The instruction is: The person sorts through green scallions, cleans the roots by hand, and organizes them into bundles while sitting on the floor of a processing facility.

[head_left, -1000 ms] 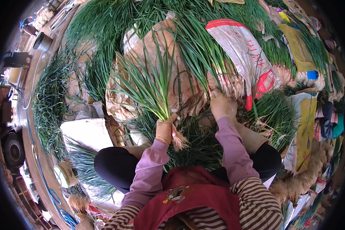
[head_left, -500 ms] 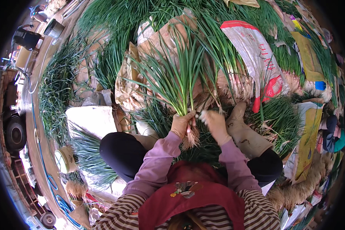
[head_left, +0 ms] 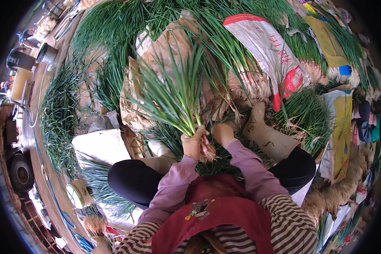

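A bunch of green onions [head_left: 185,111] is gripped near its white bases in my gloved left hand [head_left: 192,144]. Its long leaves fan up and away from me, while pinkish-white bulbs and stringy roots stick out on the hand's right side. Just right of the bunch is my gloved right hand [head_left: 223,134], its fingers curled inward and mostly hidden; anything inside them cannot be made out. Loose green onions [head_left: 235,109] with roots lie beyond that hand, beside a brown sheet [head_left: 167,46].
Rubber boots [head_left: 269,137] flank my hands. Piles of green onions [head_left: 305,127] lie right and far. A white-and-red woven sack [head_left: 262,44] covers some at the far right. On the left are a white sack [head_left: 98,146], a pale bucket [head_left: 79,192] and a blue hose [head_left: 57,201].
My left hand and the bunch have shifted slightly left and nearer me, with the leaves tilting left. My right hand has moved left, its fingers now turned inward. The whole view has shifted a little.
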The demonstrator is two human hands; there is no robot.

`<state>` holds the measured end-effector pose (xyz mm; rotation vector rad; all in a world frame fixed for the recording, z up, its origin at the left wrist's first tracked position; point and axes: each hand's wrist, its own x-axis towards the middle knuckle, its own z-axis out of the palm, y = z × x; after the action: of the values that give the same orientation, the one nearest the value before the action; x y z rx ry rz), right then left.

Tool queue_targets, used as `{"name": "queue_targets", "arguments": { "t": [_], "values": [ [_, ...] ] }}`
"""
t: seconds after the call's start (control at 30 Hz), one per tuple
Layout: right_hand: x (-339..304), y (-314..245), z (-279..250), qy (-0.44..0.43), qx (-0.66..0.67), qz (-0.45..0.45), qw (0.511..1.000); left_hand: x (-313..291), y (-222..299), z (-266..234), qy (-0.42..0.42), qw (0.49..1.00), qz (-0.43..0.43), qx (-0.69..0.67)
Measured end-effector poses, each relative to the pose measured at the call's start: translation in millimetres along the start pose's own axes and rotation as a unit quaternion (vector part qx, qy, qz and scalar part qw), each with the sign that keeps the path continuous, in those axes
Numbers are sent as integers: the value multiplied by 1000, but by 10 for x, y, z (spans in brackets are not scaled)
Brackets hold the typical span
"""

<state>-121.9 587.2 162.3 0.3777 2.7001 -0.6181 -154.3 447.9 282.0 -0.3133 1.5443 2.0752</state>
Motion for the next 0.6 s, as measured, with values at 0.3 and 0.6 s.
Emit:
{"name": "queue_targets", "arguments": {
  "t": [0.3, 0.6],
  "values": [
    [215, 504, -799, 86, 64, 131, 986, 238, -80, -116, -15, 996, -83, -14],
    [-399, -31, -717, -210, 426, -13, 880, 253, -310, -108, -1, 988, -140, -61]
  ]
}}
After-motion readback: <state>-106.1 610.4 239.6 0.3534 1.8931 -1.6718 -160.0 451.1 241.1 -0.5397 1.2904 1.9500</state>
